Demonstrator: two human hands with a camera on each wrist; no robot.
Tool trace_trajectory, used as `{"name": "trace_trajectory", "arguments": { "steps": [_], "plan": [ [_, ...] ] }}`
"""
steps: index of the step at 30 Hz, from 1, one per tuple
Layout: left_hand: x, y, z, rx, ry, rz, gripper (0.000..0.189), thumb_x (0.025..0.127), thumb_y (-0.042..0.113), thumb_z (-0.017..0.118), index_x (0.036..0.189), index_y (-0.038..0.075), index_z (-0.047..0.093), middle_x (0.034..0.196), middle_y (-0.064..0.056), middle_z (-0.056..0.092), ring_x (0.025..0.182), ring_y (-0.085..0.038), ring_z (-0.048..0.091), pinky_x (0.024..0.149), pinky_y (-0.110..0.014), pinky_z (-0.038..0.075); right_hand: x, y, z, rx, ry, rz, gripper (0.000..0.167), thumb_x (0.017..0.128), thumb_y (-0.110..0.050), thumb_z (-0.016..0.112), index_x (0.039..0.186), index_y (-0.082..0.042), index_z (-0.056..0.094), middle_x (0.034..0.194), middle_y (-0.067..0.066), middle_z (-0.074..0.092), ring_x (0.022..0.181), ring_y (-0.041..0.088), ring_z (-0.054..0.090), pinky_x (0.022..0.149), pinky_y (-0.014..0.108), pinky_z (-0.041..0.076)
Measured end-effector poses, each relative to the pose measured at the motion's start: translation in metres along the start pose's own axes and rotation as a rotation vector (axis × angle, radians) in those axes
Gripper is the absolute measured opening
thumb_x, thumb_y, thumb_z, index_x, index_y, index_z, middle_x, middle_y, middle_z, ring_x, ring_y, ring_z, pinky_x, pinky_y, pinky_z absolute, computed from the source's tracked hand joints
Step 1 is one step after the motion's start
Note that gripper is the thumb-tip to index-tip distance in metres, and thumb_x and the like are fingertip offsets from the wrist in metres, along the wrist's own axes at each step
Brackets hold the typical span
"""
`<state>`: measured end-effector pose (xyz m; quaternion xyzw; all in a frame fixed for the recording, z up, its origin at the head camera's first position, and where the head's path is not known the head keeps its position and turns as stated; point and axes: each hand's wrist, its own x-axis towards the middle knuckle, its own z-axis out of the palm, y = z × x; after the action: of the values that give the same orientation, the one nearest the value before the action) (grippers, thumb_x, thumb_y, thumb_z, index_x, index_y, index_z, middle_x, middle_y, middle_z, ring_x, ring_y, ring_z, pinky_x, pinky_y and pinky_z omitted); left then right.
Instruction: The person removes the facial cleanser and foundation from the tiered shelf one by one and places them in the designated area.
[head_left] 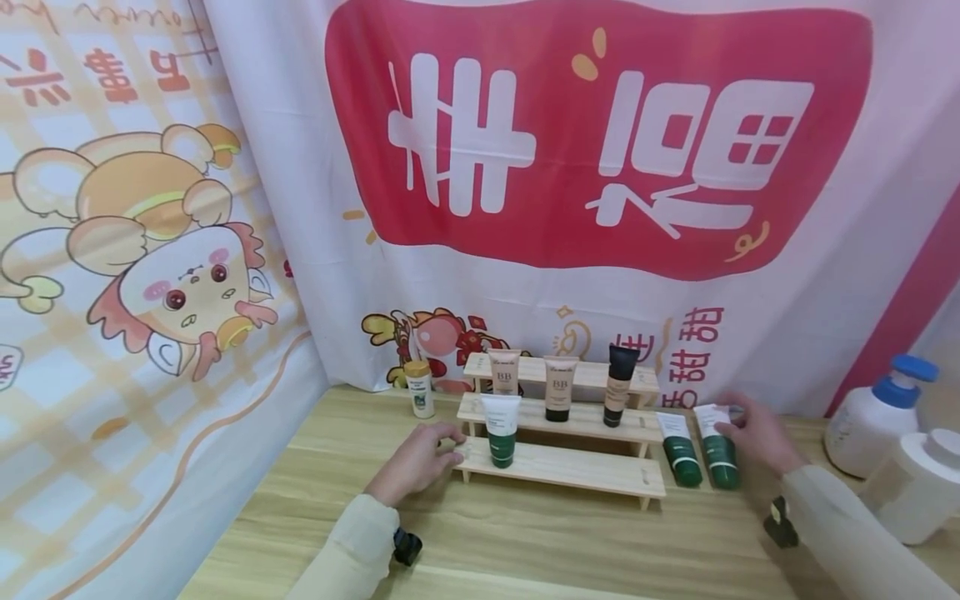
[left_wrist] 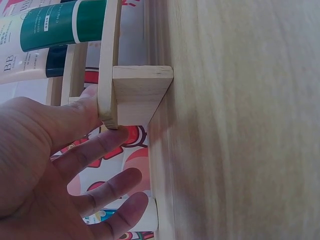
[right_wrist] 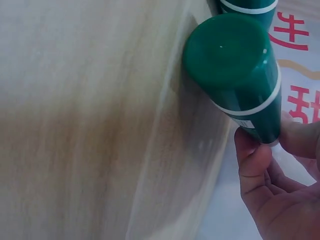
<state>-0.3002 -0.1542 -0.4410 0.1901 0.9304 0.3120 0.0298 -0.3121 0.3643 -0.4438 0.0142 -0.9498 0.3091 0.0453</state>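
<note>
My right hand (head_left: 757, 433) holds a white-and-green squeeze tube (head_left: 720, 450) between thumb and fingers. In the right wrist view its green cap (right_wrist: 227, 55) faces the camera. A second white-and-green tube (head_left: 681, 454) lies just left of it. With thumb above and index finger below, my left hand (head_left: 422, 460) pinches the left end of the lowest tier of a three-step wooden rack (head_left: 585, 471); its other fingers are spread. On that tier a green-capped tube (head_left: 502, 429) stands upright. Higher up stand two beige BB cream tubes, one at the left (head_left: 503, 371) and one mid-rack (head_left: 560, 390), and a black-topped tube (head_left: 620, 387).
A small white bottle with a yellow cap (head_left: 418, 389) stands left of the rack. At the right are a white pump bottle with a blue top (head_left: 877, 421) and another white bottle (head_left: 911, 492). A printed curtain (head_left: 300, 208) hangs behind the wooden table (head_left: 480, 542).
</note>
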Motion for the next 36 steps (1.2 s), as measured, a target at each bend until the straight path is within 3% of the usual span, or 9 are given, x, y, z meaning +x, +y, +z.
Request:
{"name": "trace_trajectory", "arguments": {
  "steps": [7,15,20,26,31,36],
  "plan": [
    [0.002,-0.002,0.003,0.009,0.006,-0.016,0.022,0.087,0.017,0.068,0.109,0.016,0.065,0.126,-0.008,0.057,0.116,-0.031,0.051,0.096,-0.051,0.043,0.005,0.006,0.007,-0.038,0.015,-0.081,0.025,0.088,-0.006,0.064,0.109,0.007,0.062,0.107,0.03,0.059,0.086,0.037,0.059,0.072,0.052,0.049],
    [0.005,-0.003,0.002,0.024,0.009,0.004,0.022,0.087,0.016,0.069,0.109,0.015,0.065,0.124,-0.007,0.059,0.115,-0.029,0.052,0.095,-0.049,0.044,0.008,0.008,0.007,-0.053,-0.033,0.09,0.026,0.091,-0.009,0.058,0.111,0.007,0.061,0.113,0.033,0.055,0.096,0.043,0.053,0.079,0.055,0.045],
    [0.004,-0.003,0.002,0.022,0.008,0.012,0.021,0.087,0.016,0.069,0.108,0.014,0.065,0.123,-0.009,0.059,0.114,-0.031,0.052,0.095,-0.05,0.044,0.005,0.009,0.008,-0.05,-0.017,0.117,0.027,0.092,-0.008,0.056,0.11,0.01,0.061,0.109,0.033,0.057,0.093,0.041,0.054,0.08,0.055,0.044],
    [0.003,-0.001,0.002,0.016,0.009,0.009,0.022,0.087,0.015,0.069,0.108,0.014,0.065,0.123,-0.01,0.059,0.115,-0.032,0.052,0.095,-0.051,0.043,-0.001,0.004,0.001,-0.018,0.009,0.182,0.043,0.098,-0.024,0.049,0.122,0.012,0.05,0.111,0.032,0.055,0.096,0.041,0.053,0.076,0.053,0.047],
    [0.002,-0.002,0.002,0.006,0.003,-0.002,0.022,0.087,0.015,0.068,0.109,0.013,0.065,0.121,-0.01,0.06,0.113,-0.031,0.053,0.094,-0.051,0.044,-0.012,-0.015,-0.01,0.019,0.112,0.094,0.046,0.099,-0.032,0.048,0.122,0.008,0.05,0.111,0.03,0.055,0.096,0.041,0.054,0.072,0.051,0.049],
    [0.003,-0.004,0.003,0.005,0.0,-0.002,0.024,0.087,0.016,0.068,0.111,0.013,0.065,0.121,-0.009,0.06,0.114,-0.03,0.054,0.094,-0.049,0.045,-0.028,-0.051,-0.022,0.014,0.25,-0.014,0.049,0.099,-0.038,0.046,0.123,0.004,0.052,0.112,0.025,0.055,0.098,0.039,0.052,0.075,0.053,0.049]
  ]
}}
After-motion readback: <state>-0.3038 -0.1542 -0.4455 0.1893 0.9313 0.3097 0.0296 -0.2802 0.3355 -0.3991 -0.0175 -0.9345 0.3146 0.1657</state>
